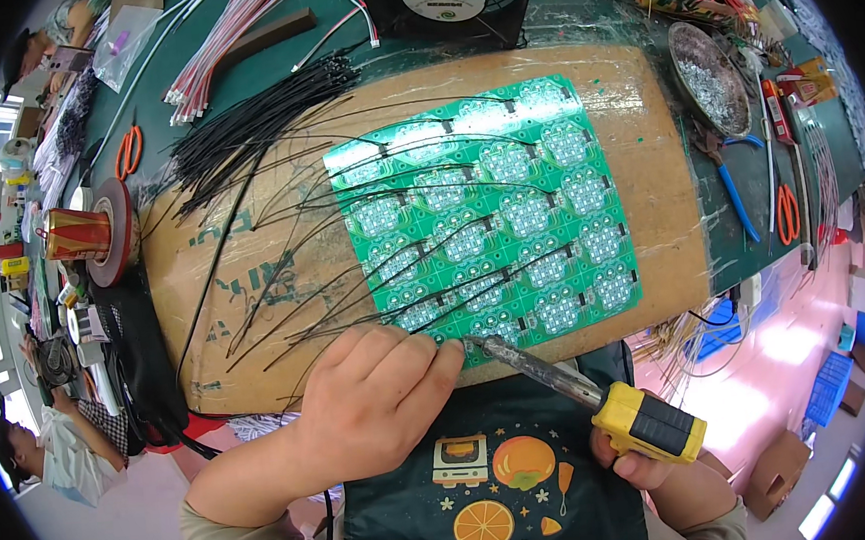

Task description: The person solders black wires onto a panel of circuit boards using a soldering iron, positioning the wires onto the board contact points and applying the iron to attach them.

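A green panel of circuit boards [494,216] lies on the brown work mat, and several black wires [291,250] run leftward from it. My left hand [376,399] rests over the panel's near left edge. Its thumb and forefinger are pinched together, hiding whatever is between them. Wrapped around the yellow handle of a soldering iron [654,423] is my right hand [636,461], mostly behind it. The iron's dark tip reaches the near edge of the panel, close beside my left fingertips.
A bundle of black wires [251,117] lies at the mat's far left, near a solder spool [114,232] and orange scissors [128,151]. A black fan [449,3] stands at the back. To the right are a bowl of metal bits [708,75] and blue-handled pliers [736,194].
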Motion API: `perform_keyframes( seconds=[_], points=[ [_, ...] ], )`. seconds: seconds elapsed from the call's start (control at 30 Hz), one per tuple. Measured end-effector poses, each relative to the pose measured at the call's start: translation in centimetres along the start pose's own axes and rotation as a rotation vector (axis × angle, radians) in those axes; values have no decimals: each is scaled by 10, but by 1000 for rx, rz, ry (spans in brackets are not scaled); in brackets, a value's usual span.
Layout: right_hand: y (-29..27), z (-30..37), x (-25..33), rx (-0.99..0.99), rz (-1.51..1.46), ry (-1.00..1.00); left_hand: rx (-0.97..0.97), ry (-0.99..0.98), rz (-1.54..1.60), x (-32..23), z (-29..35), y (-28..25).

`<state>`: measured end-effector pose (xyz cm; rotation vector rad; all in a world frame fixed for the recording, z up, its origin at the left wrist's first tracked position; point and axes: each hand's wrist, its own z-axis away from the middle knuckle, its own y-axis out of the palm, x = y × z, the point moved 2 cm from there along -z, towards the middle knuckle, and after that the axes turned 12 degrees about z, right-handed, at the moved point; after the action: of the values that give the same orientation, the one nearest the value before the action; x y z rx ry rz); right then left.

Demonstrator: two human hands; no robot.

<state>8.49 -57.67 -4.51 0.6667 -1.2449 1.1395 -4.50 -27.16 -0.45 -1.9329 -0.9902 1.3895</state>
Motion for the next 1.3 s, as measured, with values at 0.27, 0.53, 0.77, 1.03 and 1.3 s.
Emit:
perform_keyframes(
  seconds=[0.27,0.53,0.77,1.03,1.3],
  points=[
    [-1,1,-9,2,-89,-28,5,-6,-8,-1,0,1],
    [1,14,-18,-83,-301,-43,3,0,-2,-2,-1,2],
    [2,9,-8,-129,-438,4,-4,-29,-7,-3,-2,1],
    [2,15,-12,-203,-514,-42,-114,-76,119,-3,-8,-1],
    [-3,19,-15,-201,-614,-27,-73,-11,122,-11,-35,-3]
  ],
)
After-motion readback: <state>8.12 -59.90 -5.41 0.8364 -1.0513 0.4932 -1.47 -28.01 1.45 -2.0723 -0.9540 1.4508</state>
